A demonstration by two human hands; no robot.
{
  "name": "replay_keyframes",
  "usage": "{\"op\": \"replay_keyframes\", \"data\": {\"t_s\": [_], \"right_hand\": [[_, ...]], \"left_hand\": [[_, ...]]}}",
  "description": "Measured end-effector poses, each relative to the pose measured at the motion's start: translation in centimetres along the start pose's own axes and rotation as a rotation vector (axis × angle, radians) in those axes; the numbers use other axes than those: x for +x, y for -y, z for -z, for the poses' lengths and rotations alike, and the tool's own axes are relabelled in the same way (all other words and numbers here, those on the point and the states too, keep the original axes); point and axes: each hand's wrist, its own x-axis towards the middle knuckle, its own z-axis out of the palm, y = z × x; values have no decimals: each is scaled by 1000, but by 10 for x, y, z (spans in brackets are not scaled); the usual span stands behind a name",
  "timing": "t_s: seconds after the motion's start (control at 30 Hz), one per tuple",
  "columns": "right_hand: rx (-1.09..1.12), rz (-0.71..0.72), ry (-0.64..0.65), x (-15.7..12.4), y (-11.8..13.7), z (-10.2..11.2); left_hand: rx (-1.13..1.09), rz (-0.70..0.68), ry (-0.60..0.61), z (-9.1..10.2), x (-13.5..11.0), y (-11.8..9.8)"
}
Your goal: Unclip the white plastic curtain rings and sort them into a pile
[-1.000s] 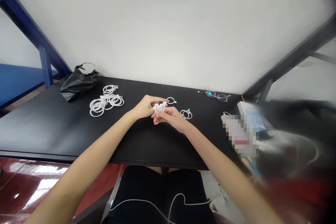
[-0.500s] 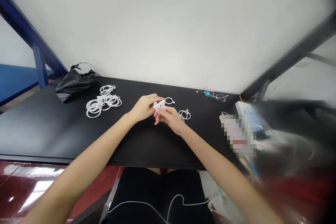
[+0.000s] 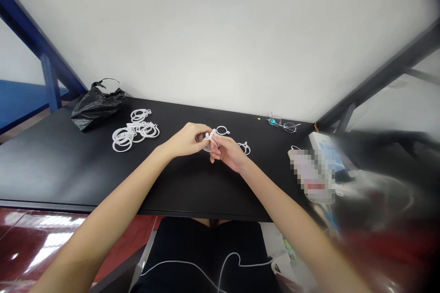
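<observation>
Small white curtain rings (image 3: pixel 212 136), bunched together, are held between my two hands over the middle of the black table. My left hand (image 3: pixel 188 139) is closed on them from the left, with thumb and forefinger at their edge. From the right, my right hand (image 3: pixel 232 153) pinches the same bunch, its other fingers curled beneath. How many rings are held is hidden by the fingers. One loose white ring (image 3: pixel 222 130) lies just beyond my hands. More loose rings (image 3: pixel 245 148) lie right of my right hand, partly covered by it.
A pile of white rings (image 3: pixel 123 139) lies to the left, near a crumpled black plastic bag (image 3: pixel 98 106). Eyeglasses (image 3: pixel 282 123) rest near the wall. A blurred-out flat item (image 3: pixel 311 176), a white box (image 3: pixel 328 151) and clear plastic wrapping (image 3: pixel 374 197) occupy the table's right side.
Both hands have shifted, the right one slightly to the right and down. The held rings have turned, and part of a ring's hoop shows below my left thumb.
</observation>
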Motion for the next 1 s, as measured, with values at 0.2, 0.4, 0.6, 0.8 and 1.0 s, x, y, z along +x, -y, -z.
{"op": "replay_keyframes", "data": {"t_s": [0.2,0.4,0.6,0.8,1.0], "right_hand": [[-32,33,-17,1,1,-8],[-140,137,-49,-4,0,-15],[-210,188,-71,-4,-6,-13],[-196,180,-67,0,-10,-9],[-248,239,-114,0,-9,-15]], "left_hand": [[-42,-19,-20,1,1,6],[-204,-15,-18,-8,2,13],[-101,-77,-61,-11,0,10],[26,-121,-54,-11,-1,10],[-31,-119,-80,-11,1,4]]}}
